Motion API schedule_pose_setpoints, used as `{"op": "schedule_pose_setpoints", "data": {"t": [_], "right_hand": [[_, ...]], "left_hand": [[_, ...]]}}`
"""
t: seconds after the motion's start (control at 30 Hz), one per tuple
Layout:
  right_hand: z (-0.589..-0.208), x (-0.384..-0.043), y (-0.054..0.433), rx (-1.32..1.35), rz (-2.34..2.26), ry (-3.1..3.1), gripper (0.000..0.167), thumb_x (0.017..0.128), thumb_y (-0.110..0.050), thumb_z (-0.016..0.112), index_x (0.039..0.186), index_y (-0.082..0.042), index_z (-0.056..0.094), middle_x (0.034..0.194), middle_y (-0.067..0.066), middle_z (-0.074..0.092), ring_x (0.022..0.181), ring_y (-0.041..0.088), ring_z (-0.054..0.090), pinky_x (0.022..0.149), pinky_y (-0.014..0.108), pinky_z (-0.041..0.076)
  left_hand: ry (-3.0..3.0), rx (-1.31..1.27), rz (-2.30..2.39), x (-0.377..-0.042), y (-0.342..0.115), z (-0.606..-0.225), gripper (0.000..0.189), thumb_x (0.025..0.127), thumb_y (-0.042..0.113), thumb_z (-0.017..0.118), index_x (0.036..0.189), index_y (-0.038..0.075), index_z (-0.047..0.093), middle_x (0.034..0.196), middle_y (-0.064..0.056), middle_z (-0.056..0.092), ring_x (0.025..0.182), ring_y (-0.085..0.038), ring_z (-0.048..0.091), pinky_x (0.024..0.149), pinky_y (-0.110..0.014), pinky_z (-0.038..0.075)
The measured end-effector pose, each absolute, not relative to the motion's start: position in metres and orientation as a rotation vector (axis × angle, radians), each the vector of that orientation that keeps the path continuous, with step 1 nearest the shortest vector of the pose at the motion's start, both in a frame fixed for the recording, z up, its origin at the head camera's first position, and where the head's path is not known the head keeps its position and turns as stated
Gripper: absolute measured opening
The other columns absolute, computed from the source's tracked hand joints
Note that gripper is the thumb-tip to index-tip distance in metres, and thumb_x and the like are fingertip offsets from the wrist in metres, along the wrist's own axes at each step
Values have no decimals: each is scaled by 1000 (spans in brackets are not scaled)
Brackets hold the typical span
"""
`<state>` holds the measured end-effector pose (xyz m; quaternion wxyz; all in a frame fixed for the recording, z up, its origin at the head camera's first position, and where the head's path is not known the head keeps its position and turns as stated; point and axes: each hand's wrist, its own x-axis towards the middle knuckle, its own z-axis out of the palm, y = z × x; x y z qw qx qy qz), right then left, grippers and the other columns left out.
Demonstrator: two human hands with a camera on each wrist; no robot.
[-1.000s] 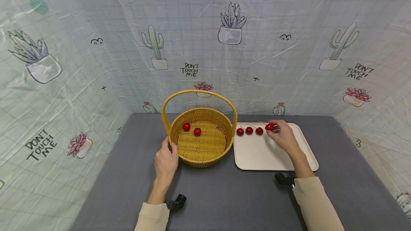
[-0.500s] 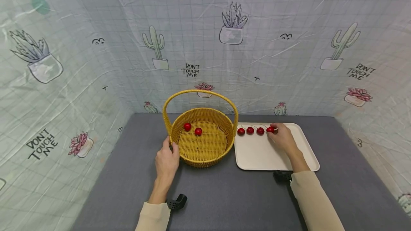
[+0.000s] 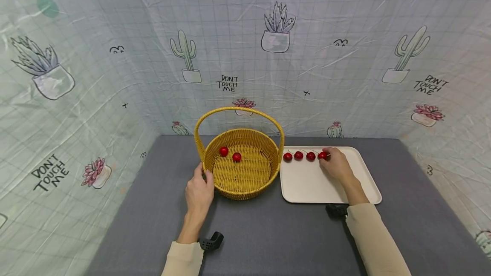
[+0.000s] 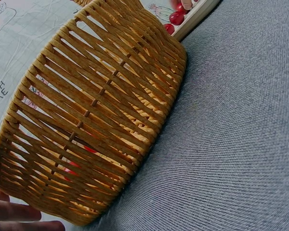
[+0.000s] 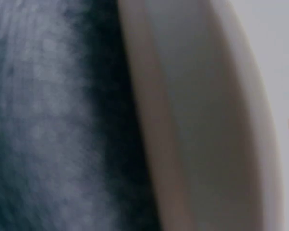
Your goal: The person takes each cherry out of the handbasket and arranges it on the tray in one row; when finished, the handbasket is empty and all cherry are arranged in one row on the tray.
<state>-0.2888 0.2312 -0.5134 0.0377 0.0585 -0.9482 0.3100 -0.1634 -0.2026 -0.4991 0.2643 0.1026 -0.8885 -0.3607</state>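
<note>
A yellow wicker basket (image 3: 241,178) with a tall hoop handle stands on the table, two red cherries (image 3: 236,157) inside it. My left hand (image 3: 199,193) holds the basket's left rim; its fingers (image 4: 14,211) show against the outer weave in the left wrist view. To the right lies a cream tray (image 3: 307,186). Along its far side run three stemmed cherries (image 3: 298,155) in a row. At the right end of that row, my right hand (image 3: 337,167) pinches another cherry (image 3: 322,155) down at the tray. The right wrist view is mostly blurred tray edge.
The grey cloth-covered table (image 3: 264,237) extends in front of basket and tray. A hanging sheet (image 3: 245,63) with cactus prints closes off the back and both sides. The basket's right side stands right by the tray's left edge.
My right hand has lowered the cherry it pinches onto the tray, beside the row, and has stayed nearly still since. My left hand and the basket have not moved.
</note>
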Motion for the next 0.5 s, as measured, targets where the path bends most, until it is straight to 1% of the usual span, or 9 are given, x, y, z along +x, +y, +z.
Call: {"op": "schedule_pose_setpoints", "data": {"t": [0.13, 0.33, 0.5], "right_hand": [[-512, -288, 232, 182, 940, -2924, 50, 92, -11, 61, 135, 14, 52, 129, 34, 56, 111, 44, 59, 96, 56, 46], [-501, -284, 230, 159, 952, -2946, 52, 94, -12, 60, 138, 13, 49, 132, 34, 55, 117, 47, 57, 98, 57, 46], [-489, -280, 231, 209, 906, -2920, 51, 95, -12, 62, 138, 13, 50, 132, 35, 53, 117, 50, 53, 96, 59, 45]], "left_hand": [[-2406, 285, -979, -163, -203, -499, 44, 102, 24, 51, 137, -2, 57, 105, -25, 74, 70, -38, 69, 63, -55, 52], [-2414, 291, -984, -164, -203, -499, 45, 102, 24, 51, 138, -1, 57, 106, -25, 74, 65, -33, 66, 62, -54, 52], [-2408, 289, -981, -164, -203, -500, 44, 102, 23, 52, 137, -2, 57, 103, -25, 74, 62, -31, 63, 62, -54, 51]]}}
